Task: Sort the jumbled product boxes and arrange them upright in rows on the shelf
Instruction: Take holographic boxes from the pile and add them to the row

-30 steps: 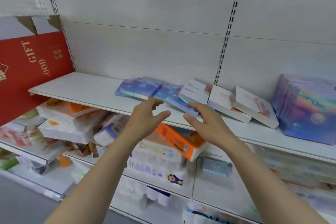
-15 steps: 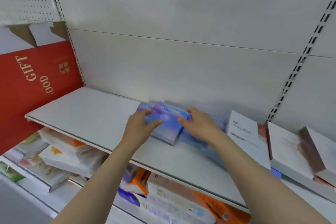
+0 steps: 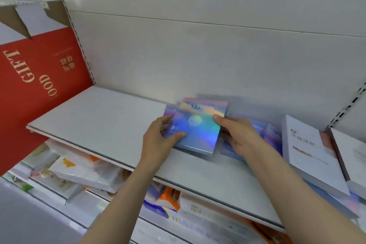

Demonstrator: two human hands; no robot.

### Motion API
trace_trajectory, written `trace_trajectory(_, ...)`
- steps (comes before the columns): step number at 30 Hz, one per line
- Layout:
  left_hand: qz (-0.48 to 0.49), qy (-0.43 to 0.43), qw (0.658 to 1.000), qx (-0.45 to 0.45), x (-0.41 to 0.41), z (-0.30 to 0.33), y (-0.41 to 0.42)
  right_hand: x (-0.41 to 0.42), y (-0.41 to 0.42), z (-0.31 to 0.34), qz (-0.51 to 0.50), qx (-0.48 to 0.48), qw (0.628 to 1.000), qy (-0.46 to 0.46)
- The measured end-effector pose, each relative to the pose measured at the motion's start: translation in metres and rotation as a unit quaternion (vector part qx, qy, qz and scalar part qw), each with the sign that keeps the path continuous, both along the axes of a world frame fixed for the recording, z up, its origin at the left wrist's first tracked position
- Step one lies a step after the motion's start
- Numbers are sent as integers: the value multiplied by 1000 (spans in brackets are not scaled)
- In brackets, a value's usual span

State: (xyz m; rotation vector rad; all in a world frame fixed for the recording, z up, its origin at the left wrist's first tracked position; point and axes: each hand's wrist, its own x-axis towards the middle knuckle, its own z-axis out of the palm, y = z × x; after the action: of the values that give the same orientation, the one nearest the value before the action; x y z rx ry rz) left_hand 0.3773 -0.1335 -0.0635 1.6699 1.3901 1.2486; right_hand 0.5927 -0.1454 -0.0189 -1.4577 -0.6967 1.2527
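Gleaming white shelf beside red gift box.

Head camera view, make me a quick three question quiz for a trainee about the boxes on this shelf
1. True or false: the holographic blue box stands upright against the back panel.
2. Which hands grip that box? A) left hand only B) right hand only C) both
3. Fill in: the white box lies to the ____ of the blue ones on the shelf.

Key: 1 false, it is tilted with its face up; 2 C; 3 right.
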Motion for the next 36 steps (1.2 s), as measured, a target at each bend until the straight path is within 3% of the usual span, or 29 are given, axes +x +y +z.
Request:
trace_trajectory(2,-15,6,1000,4,-3,3,11,11,-4,16,-27,40,999,0)
trace_trajectory(8,-2,222,974,-42,-7,-1,43,25,-29,35,-99,118,988,12)
trace_trajectory(17,-45,259,963,-58,-39,0,39,-12,-72,32,-159,146,976,-5)
trace_trajectory(27,-10,249,966,-67,-114,-7,-26,-57,-99,33,-220,203,952,-60)
trace_trajectory(36,28,214,974,-70,-124,-6,-57,-76,-125,26,-233,219,945,-66)
